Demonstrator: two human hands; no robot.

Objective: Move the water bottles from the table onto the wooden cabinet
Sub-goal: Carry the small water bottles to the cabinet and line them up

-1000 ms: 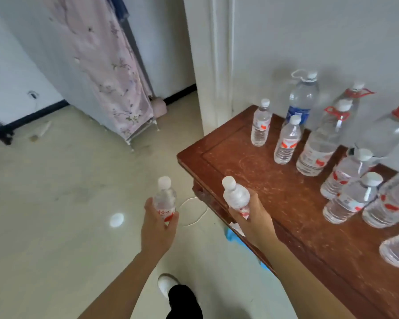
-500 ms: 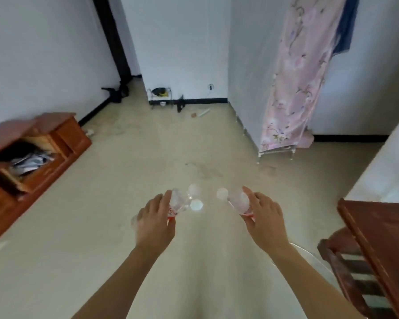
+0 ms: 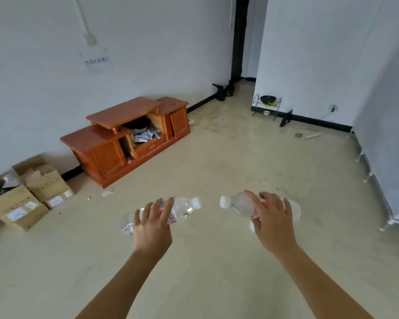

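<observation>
My left hand (image 3: 151,226) grips a small clear water bottle (image 3: 182,209) with a red label and white cap, held nearly level with its cap pointing right. A second small water bottle (image 3: 238,204) lies across my right hand (image 3: 273,223), fingers curled over it and its white cap pointing left. Both bottles hang above the bare floor in front of me. The low orange wooden cabinet (image 3: 122,113) stands against the left wall, some way ahead and to the left. Its top is bare. The table is out of view.
The cabinet's open middle compartment (image 3: 143,134) holds dark and white clutter. Cardboard boxes (image 3: 32,194) sit on the floor at the left wall. A small metal rack (image 3: 266,104) stands by the far wall, and a grey fabric wardrobe (image 3: 387,134) fills the right side.
The view has swung left, away from the table, and the cabinet has come from the left edge toward the middle left. Both hands still hold their bottles, now tipped nearly level.
</observation>
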